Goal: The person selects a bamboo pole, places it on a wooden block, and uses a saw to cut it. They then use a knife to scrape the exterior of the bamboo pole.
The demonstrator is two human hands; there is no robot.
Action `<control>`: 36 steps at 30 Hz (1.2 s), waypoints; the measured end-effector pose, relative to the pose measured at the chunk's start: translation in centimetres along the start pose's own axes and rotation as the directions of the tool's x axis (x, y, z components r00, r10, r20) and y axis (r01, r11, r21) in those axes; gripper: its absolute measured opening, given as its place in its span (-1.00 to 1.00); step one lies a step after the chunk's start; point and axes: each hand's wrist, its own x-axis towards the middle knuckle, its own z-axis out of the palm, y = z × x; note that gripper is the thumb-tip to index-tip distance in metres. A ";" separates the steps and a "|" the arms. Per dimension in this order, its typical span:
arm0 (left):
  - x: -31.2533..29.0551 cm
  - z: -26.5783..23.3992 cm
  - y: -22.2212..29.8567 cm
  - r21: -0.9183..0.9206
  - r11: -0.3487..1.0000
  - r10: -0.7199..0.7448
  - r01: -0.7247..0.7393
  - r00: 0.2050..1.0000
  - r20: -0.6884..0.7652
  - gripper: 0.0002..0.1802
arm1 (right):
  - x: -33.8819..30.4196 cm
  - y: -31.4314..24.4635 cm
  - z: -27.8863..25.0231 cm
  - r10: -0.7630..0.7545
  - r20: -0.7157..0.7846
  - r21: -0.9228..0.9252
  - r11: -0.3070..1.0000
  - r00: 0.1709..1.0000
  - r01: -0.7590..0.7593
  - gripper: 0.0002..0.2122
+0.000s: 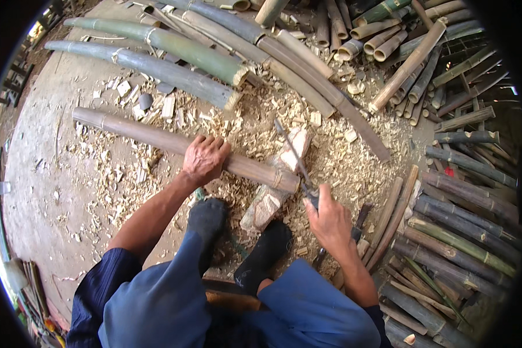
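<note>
My left hand [206, 158] is wrapped over a brown bamboo pole [145, 134], which slants from the upper left down toward my feet. Near its right end the pole rests across a rough, pale wood block [265, 206]. In my right hand [330, 223] is the dark handle of a long, thin metal tool [293, 149], its blade pointing up and to the left just past the pole's cut end. Whether that is a knife or a file I cannot tell. My dark-socked feet [267, 249] stand on either side of the block's near end.
Wood chips [127, 191] litter the concrete floor [52, 145]. Across the far side lie long green bamboo poles [174, 49]. Stacked bamboo [458, 232] fills the right side, with short cut pieces [383, 43] at the far right. Another dark-handled tool [361, 219] lies beside my right wrist.
</note>
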 end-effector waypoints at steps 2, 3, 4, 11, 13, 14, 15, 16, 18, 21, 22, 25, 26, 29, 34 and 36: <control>-0.8 0.0 0.5 0.037 0.999 -0.012 0.013 0.999 -0.048 -0.80 | -0.6 -1.0 -0.5 -0.281 -0.266 0.014 0.955 0.922 0.295 -0.76; -0.7 0.0 0.5 0.032 0.999 -0.003 0.005 0.999 -0.052 -0.79 | -0.9 0.0 0.3 -0.267 -0.271 0.018 0.959 0.925 0.282 -0.77; -0.5 0.0 0.5 0.029 1.000 0.004 -0.002 0.998 -0.056 -0.78 | -1.3 2.1 2.3 -0.254 -0.276 0.023 0.962 0.927 0.271 -0.77; -1.2 0.6 0.2 0.075 0.997 0.014 -0.008 0.996 -0.083 -0.74 | 0.0 4.1 2.6 0.068 0.112 -0.187 0.981 0.991 -0.046 -0.75; -1.7 1.0 0.7 0.094 0.995 -0.022 0.030 0.996 -0.084 -0.71 | 0.1 1.4 1.3 0.072 0.061 -0.045 0.997 0.996 -0.069 -0.75; -1.6 1.0 0.6 0.102 0.994 -0.022 0.032 0.995 -0.101 -0.70 | -0.4 0.4 0.0 -0.122 -0.126 0.071 0.989 0.985 0.131 -0.75; -1.6 0.9 0.5 0.112 0.993 -0.022 0.035 0.993 -0.118 -0.69 | -0.5 0.5 0.3 -0.189 -0.218 0.089 0.973 0.957 0.212 -0.75; -1.8 0.9 0.6 0.110 0.993 -0.032 0.045 0.992 -0.119 -0.67 | -0.5 0.9 1.1 -0.251 -0.309 0.099 0.951 0.917 0.293 -0.75; -1.6 1.2 1.3 0.088 0.995 -0.032 0.045 0.990 -0.139 -0.63 | -1.0 4.9 4.5 -0.123 -0.194 0.103 0.984 0.973 0.145 -0.74; -1.7 1.0 1.8 0.147 0.987 -0.055 0.066 0.996 -0.077 -0.60 | 0.4 6.5 5.0 0.083 0.102 -0.138 0.988 0.991 -0.068 -0.73; -1.9 1.0 1.9 0.107 0.992 -0.070 0.071 0.997 -0.008 -0.47 | 0.2 6.5 4.3 0.270 0.257 -0.128 0.961 0.928 -0.244 -0.72; -3.7 1.0 1.9 0.130 0.988 -0.066 0.078 0.994 -0.091 -0.31 | -0.1 3.3 2.2 -0.003 0.011 -0.051 0.999 1.000 0.003 -0.73; -4.5 1.4 1.6 0.111 0.989 -0.093 0.101 0.993 -0.077 -0.15 | -0.2 1.9 1.4 -0.016 -0.007 0.004 1.000 1.000 0.016 -0.74; -4.4 1.2 2.1 0.118 0.986 -0.102 0.120 0.984 -0.143 -0.39 | -0.9 0.2 1.0 -0.268 -0.367 0.069 0.947 0.891 0.313 -0.75; -4.2 2.1 1.9 0.126 0.986 -0.093 0.106 0.990 -0.102 -0.21 | -0.4 6.9 5.5 0.145 0.108 -0.123 0.984 0.984 -0.131 -0.70; -3.7 -1.0 2.8 0.026 0.996 -0.084 0.084 0.996 0.005 -0.28 | -0.9 4.3 3.4 0.160 0.130 -0.039 0.987 0.978 -0.156 -0.69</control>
